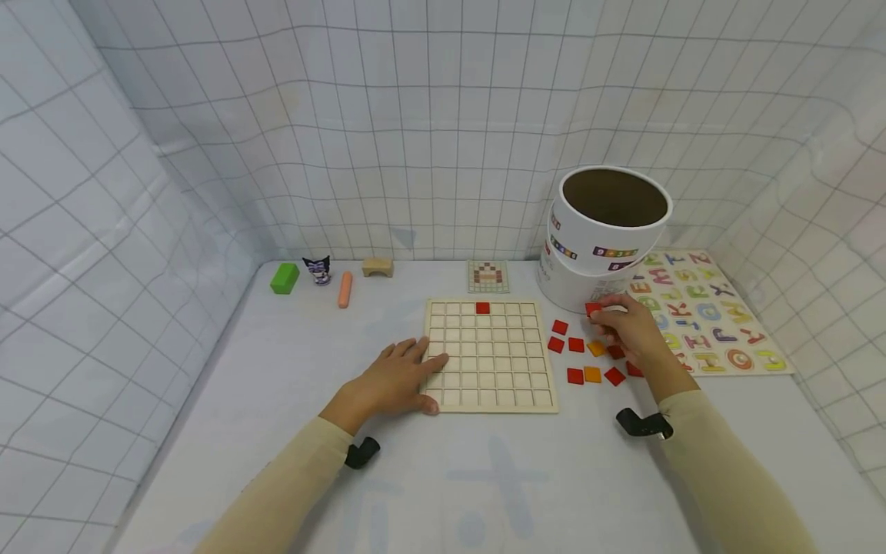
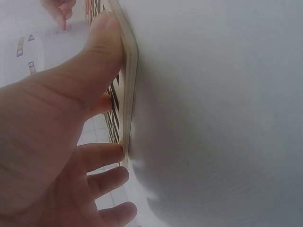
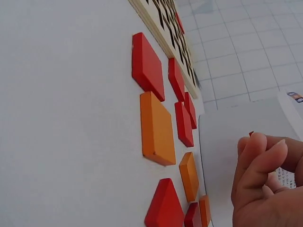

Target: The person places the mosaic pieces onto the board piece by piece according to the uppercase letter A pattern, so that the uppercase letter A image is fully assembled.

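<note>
The right hand (image 1: 633,327) pinches a red square tile (image 1: 593,308) beside the empty white cardboard tub (image 1: 609,231); the left hand (image 1: 398,377), fingers flat, presses the wooden grid board (image 1: 490,355), which holds one red tile (image 1: 482,308).

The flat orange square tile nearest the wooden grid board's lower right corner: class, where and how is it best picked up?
Probably by two opposite side edges of the flat orange square tile, pinched from straight above. It lies flat on the white table, so only its thin edges offer purchase, and red tiles sit close on either side.
</note>
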`<state>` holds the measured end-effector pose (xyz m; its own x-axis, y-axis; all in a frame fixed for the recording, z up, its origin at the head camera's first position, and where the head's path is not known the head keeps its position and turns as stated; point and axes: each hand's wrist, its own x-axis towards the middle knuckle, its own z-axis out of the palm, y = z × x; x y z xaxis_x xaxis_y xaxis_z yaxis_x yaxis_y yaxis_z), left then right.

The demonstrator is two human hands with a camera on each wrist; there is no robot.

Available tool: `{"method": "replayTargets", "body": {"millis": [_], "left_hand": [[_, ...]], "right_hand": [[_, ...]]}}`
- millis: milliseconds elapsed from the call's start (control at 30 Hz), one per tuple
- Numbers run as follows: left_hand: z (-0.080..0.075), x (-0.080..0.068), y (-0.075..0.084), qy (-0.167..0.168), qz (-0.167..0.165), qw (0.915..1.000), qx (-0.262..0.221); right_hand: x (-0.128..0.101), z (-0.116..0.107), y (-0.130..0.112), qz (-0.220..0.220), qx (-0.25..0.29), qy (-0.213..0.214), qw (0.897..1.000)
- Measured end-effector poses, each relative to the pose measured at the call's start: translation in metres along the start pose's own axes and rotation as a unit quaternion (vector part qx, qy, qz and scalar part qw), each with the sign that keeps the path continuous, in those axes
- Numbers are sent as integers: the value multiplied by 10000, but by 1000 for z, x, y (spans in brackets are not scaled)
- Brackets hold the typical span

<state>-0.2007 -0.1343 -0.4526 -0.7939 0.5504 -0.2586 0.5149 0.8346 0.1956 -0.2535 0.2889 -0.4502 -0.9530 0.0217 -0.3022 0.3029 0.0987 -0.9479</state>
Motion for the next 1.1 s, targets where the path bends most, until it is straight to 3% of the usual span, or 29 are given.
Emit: {"method": "replayTargets", "body": {"millis": [100, 167, 333, 600, 767, 867, 1100], "left_hand": [[1, 0, -2, 21, -16, 10000, 4], [2, 0, -3, 21, -24, 10000, 20], [1, -2, -4, 41, -6, 10000, 34], [-2, -1, -2, -44, -26, 9999, 100], [-3, 0, 1, -112, -53, 9999, 75], [-2, 0, 2, -105, -77, 9999, 89], [0, 1, 0, -42, -65, 9999, 125]], "right_hand": [[-4, 8, -6, 207, 888, -310, 9953], [-5, 17, -9, 197, 1062, -437, 9932], [9, 49, -10, 61, 978, -736, 9925], [32, 120, -19, 12, 706, -1199, 9903], [38, 157, -22, -69, -146, -1363, 9905], [41, 172, -24, -206, -960, -1406, 9852], [42, 188, -25, -1001, -2609, -1161, 9531]]}}
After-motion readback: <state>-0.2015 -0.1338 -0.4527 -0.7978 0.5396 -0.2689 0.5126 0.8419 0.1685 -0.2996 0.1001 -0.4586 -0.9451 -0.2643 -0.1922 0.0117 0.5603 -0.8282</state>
